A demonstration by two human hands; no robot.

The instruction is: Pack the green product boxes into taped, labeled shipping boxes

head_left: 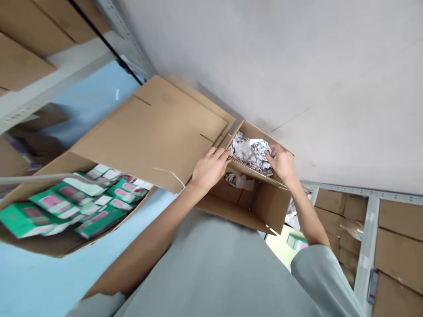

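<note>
A narrow cardboard box (287,160) against the wall holds crumpled paper (247,152). My right hand (280,163) reaches over its right end, thumb and fingers closed on some of the paper. At the near left corner, my left hand (211,167) grips the box's edge with its fingertips over the rim. Directly in front, nearer my body, stands another open cardboard box (271,202) with a few paper scraps at its back.
To the left, a large open carton (62,251) contains several green-and-white small boxes (53,202). Its tall flap (158,127) rises beside my left hand. Shelving with stacked cartons (399,255) stands at the right. A pale wall (297,66) closes off the back.
</note>
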